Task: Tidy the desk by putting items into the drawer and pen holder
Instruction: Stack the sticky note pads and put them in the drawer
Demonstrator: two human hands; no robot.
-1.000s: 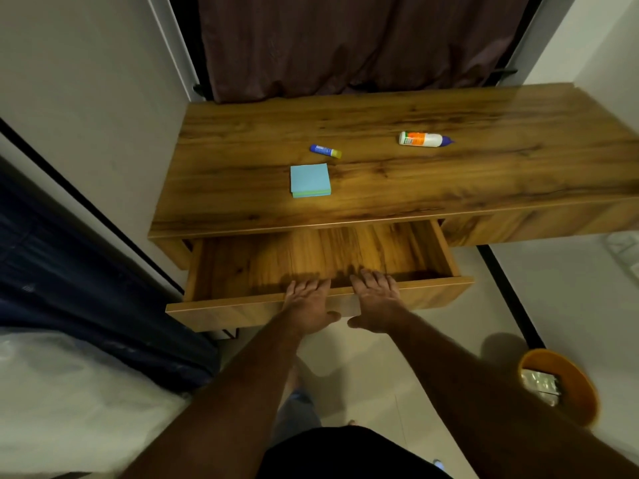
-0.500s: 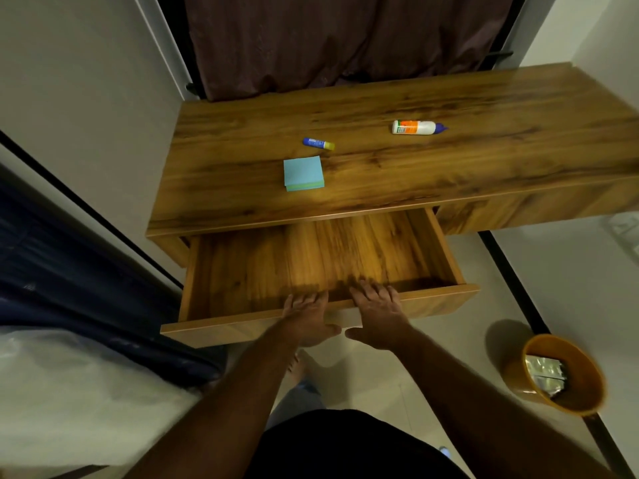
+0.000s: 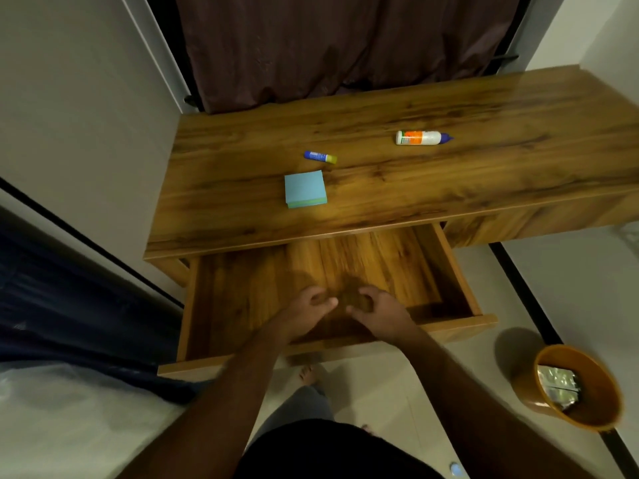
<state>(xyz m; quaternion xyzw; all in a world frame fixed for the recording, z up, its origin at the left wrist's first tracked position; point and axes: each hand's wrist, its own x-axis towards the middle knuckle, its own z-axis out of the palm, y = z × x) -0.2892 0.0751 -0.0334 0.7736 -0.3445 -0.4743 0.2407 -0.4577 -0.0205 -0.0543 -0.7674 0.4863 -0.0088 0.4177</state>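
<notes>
A big wooden desk [image 3: 415, 188] fills the middle of the view, brown with dark wavy lines in the wood. Behind it, at 12 o'clock, hangs a dark curtain [image 3: 328, 46], and pale walls stand on both sides. At 9 o'clock there is a dark blue cloth [image 3: 69, 305], and something white and soft lies at 7 o'clock. The floor is pale tile. The drawer [image 3: 242, 299] under the desk top is pulled out wide, and its wooden bottom is bare. An orange bucket [image 3: 587, 409] sits on the floor at 4 o'clock with something shiny inside. The left hand [image 3: 304, 314] and the right hand [image 3: 380, 311] hang over the open drawer, close together. The fingers of both are loosely curled and hold nothing. On the desk top, at 12 o'clock from the hands, lies a blue pad of sticky notes [image 3: 305, 188]. Well apart from it, at 1 o'clock, a white glue bottle [image 3: 422, 137] lies on its side, with an orange label and a blue tip. Just past the pad lies a small blue glue stick [image 3: 320, 156] with a yellow cap. The words on both labels are too small to read.
</notes>
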